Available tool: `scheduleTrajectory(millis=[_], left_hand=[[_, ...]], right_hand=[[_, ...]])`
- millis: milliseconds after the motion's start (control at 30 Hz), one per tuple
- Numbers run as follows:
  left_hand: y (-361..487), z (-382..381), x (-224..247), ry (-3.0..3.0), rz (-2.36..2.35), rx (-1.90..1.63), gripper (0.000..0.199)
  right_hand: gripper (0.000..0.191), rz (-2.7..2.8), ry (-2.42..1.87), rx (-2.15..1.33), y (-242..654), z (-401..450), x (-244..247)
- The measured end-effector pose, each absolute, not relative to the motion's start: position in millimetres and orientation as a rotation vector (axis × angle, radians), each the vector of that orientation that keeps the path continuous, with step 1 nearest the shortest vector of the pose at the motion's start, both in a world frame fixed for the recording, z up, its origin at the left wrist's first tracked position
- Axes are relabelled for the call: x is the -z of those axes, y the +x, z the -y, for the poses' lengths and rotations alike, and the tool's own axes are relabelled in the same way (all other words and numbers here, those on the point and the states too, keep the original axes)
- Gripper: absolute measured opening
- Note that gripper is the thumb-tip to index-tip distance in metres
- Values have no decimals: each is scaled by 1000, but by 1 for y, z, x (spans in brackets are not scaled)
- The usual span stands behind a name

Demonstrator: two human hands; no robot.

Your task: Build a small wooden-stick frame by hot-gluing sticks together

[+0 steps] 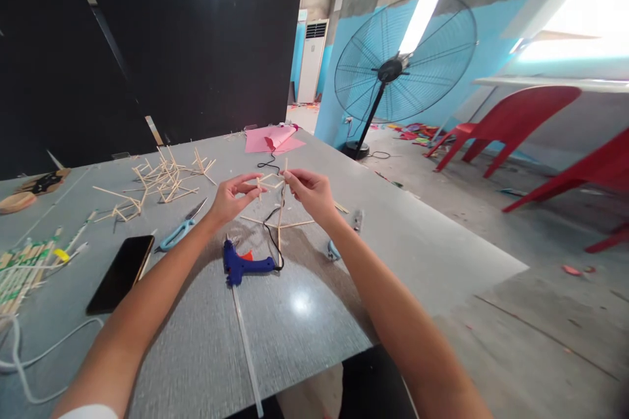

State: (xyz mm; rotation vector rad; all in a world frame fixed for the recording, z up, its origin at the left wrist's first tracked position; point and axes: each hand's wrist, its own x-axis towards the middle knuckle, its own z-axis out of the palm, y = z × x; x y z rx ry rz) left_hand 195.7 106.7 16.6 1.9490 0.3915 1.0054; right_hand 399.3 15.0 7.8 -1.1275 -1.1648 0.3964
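Note:
Between my two hands, above the grey table, is a small frame of thin wooden sticks [271, 179]. My left hand [234, 196] pinches its left end between thumb and fingers. At the right end, the thumb and fingers of my right hand [310, 191] close on the frame near an upright stick. Below them, more sticks [295, 224] lie or stand joined on the table; whether they connect to the held frame I cannot tell. A blue hot glue gun [246, 266] with an orange trigger lies nearer to me, a clear glue stick [246, 347] trailing from its back.
Left on the table [196, 340] are light-blue scissors [177, 234], a phone [122, 273], bundled sticks [29, 268], a white cable [19, 357] and several stick structures [164, 177]. Pink paper [272, 139] lies at the back. A large fan [393, 70] and red chairs [511, 121] stand beyond the right edge.

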Motion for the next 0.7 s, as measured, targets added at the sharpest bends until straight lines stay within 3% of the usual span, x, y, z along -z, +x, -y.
scheduleTrajectory(millis=[700], left_hand=[[196,-110,-13,1937,-385,-1024,48]], right_hand=[[62,1159,-1129,-427,395,-12,-12]])
